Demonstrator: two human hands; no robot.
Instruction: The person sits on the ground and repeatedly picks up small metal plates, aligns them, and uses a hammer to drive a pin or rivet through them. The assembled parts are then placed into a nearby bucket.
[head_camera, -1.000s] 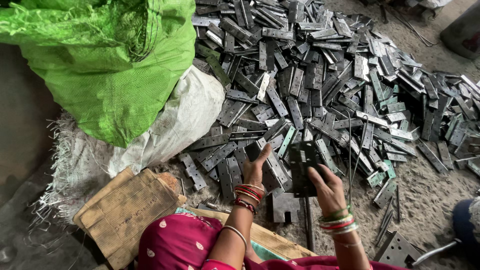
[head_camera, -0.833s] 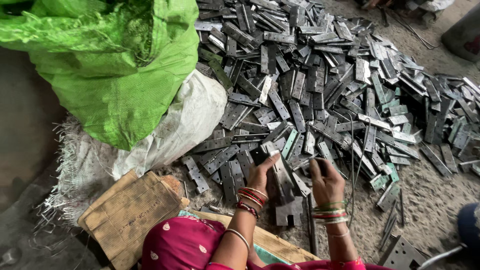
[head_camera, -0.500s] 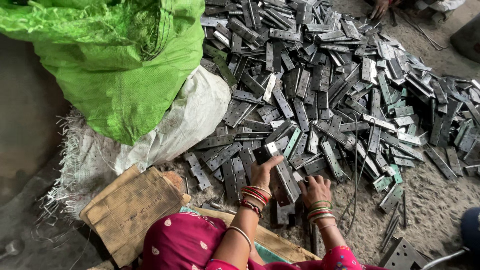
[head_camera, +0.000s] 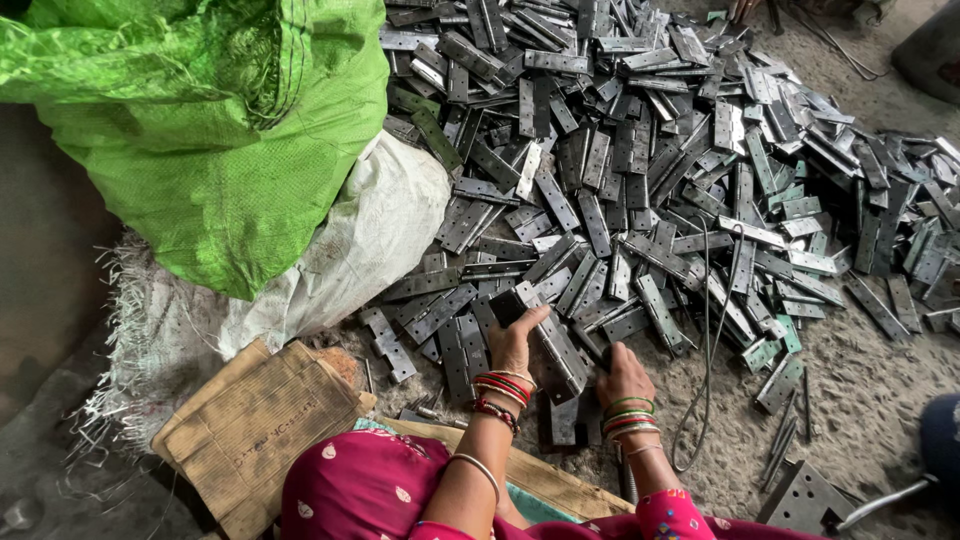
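A big heap of grey metal hinge plates (head_camera: 640, 170) covers the ground in front of me. My left hand (head_camera: 513, 348) reaches into its near edge, thumb raised, fingers closed on a dark hinge plate (head_camera: 505, 303). My right hand (head_camera: 624, 376) is low at the heap's edge with its back to the camera. Its fingers curl down among the plates, and what they hold is hidden. A few dark plates (head_camera: 563, 418) lie on the ground between my wrists. Both wrists carry coloured bangles.
A full green woven sack (head_camera: 210, 130) leans on a white sack (head_camera: 360, 250) at the left. Folded cardboard (head_camera: 250, 430) lies by my pink-clothed knee. A thin wire loop (head_camera: 705, 340) trails over the plates at right. A perforated metal plate (head_camera: 805, 498) lies at bottom right.
My right hand held a dark plate up over the heap and has since dropped to the ground beside the near plates. My left hand has stayed almost where it was.
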